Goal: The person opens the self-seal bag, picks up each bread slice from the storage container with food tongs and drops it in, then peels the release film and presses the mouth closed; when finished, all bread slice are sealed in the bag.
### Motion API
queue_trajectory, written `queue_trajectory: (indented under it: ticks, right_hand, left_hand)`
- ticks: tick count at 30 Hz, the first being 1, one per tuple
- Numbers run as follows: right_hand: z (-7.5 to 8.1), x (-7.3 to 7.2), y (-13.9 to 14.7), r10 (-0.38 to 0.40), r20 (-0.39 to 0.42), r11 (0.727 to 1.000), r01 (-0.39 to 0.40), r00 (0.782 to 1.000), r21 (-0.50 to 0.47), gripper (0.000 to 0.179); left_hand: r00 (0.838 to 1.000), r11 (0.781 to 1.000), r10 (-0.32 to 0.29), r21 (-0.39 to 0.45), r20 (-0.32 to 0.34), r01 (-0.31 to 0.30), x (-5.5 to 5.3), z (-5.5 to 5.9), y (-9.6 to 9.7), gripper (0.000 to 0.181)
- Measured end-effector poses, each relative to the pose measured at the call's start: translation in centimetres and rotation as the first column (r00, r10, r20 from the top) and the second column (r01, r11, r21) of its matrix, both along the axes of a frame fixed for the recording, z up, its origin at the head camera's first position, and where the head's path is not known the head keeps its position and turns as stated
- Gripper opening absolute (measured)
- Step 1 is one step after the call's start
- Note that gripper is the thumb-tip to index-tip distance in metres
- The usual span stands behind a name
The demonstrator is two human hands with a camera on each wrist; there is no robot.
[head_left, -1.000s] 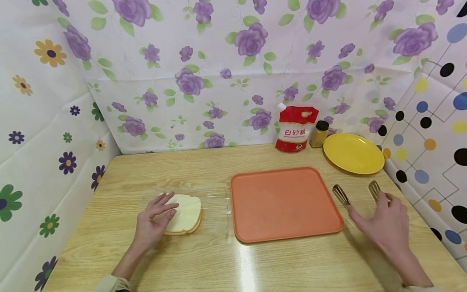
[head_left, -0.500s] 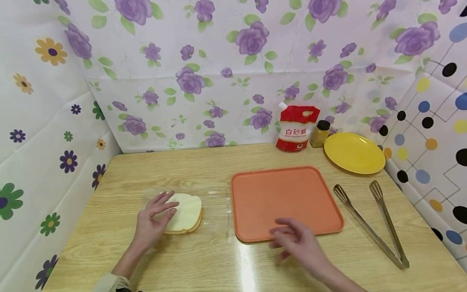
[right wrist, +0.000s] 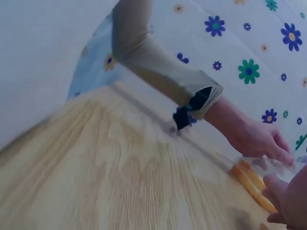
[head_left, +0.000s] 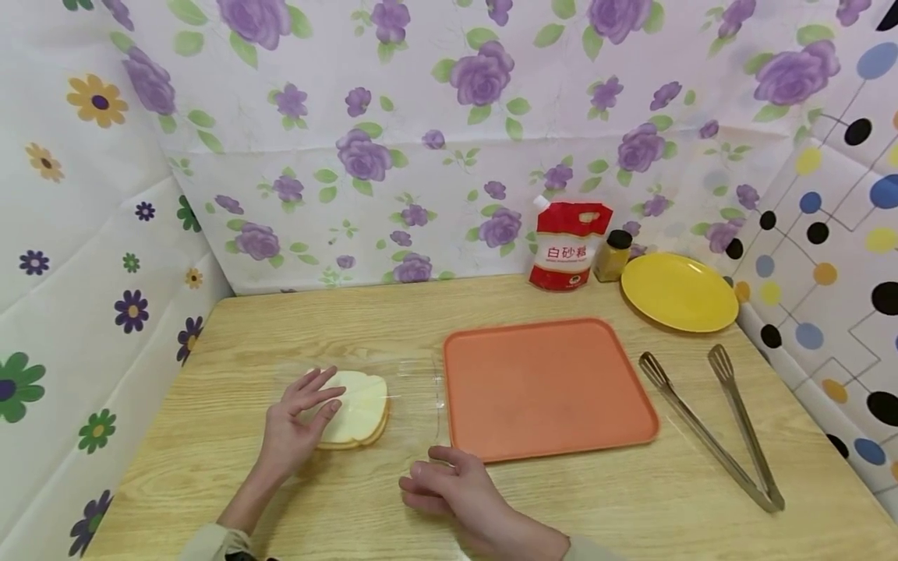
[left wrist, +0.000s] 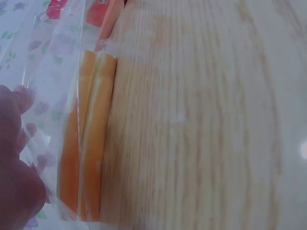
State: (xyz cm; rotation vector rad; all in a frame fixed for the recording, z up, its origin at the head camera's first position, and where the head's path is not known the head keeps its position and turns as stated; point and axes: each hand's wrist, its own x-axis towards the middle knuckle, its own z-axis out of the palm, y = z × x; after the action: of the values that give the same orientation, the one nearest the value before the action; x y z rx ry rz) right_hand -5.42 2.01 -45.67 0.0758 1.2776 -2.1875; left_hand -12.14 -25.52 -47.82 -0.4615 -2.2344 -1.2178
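Note:
Two stacked slices of bread (head_left: 365, 397) lie in a clear plastic bag (head_left: 417, 393) on the table's left half. My left hand (head_left: 295, 425) rests over the bag's left part, fingers mostly straight with thumb and forefinger tips apart. In the left wrist view the crusts (left wrist: 96, 143) show under the film, with the left hand (left wrist: 17, 158) at the left edge. Holding nothing, my right hand (head_left: 459, 495) hovers by the tray's near left corner, fingers loosely bent. The right wrist view shows that right hand (right wrist: 292, 199) in front of the bread.
An orange tray (head_left: 550, 389) lies right of the bag. Metal tongs (head_left: 708, 440) spread on the table beyond it. A yellow plate (head_left: 680, 292), a black-capped jar (head_left: 613, 257) and a red-white sugar pouch (head_left: 568, 245) stand at the back right against the floral curtain (head_left: 421, 101).
My right hand has let go of the tongs and moved left across the tray's front towards the bag. The tongs stay lying on the table. My left hand has not moved.

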Motion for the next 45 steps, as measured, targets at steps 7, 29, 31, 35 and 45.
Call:
queue_trajectory:
  ticks: [7, 29, 31, 35, 45]
  right_hand:
    - [-1.0, -0.6, -3.2, -0.123, 0.094, 0.99, 0.128, 0.988, -0.055, 0.083]
    - [-2.8, -2.0, -6.7, -0.37, 0.101, 0.923, 0.378, 0.924, -0.071, 0.042]
    - [-2.9, -2.1, -6.8, -0.372, 0.099, 0.923, 0.379, 0.923, -0.064, 0.038]
    - [-3.0, -2.3, -6.8, -0.375, 0.086, 0.923, 0.38, 0.923, -0.055, 0.034]
    - [-3.6, -1.8, -7.1, -0.357, 0.065, 0.931, 0.36, 0.932, -0.053, 0.041]
  left_hand:
    - [1.0, 1.0, 0.008, -0.003, -0.006, -0.008, 0.4, 1.3, 0.9, 0.028]
    - [0.995, 0.999, -0.03, -0.035, 0.096, 0.034, 0.1, 1.7, 0.2, 0.026]
    - [0.993, 0.999, -0.011, -0.044, 0.116, 0.016, -0.3, 2.0, -0.1, 0.026]
    - [0.985, 0.997, 0.044, -0.075, 0.166, -0.032, -2.0, 2.9, -0.6, 0.025]
    - [0.861, 0.946, -0.109, -0.215, 0.496, 0.244, -9.5, 5.1, 1.2, 0.026]
